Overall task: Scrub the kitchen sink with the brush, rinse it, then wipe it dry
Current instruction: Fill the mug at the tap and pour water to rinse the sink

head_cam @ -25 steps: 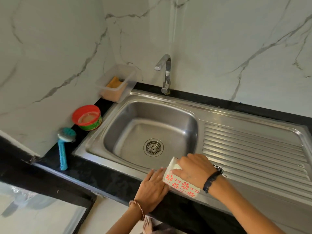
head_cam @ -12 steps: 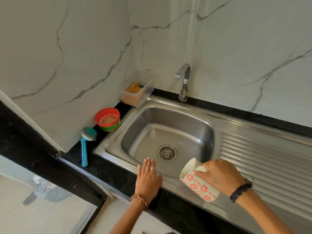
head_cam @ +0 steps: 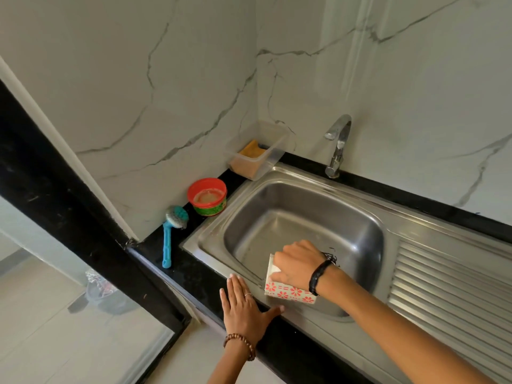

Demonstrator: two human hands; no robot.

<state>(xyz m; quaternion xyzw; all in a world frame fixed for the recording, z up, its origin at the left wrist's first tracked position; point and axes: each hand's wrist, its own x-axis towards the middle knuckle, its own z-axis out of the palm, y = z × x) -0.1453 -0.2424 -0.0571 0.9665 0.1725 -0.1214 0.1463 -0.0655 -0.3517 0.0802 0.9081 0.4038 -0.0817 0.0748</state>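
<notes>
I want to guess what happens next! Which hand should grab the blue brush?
Probably the left hand. It lies flat and free on the counter edge, on the same side as the blue brush. The right hand already holds the flowered mug over the sink.

Left hand (head_cam: 243,303) flat (fingers straight); right hand (head_cam: 295,261) curled, gripping

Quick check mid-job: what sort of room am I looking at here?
Most likely a home kitchen: a stainless steel sink with a ribbed drainboard set in a black counter, a tap on the marble-look wall, and a blue dish brush beside the basin.
</notes>
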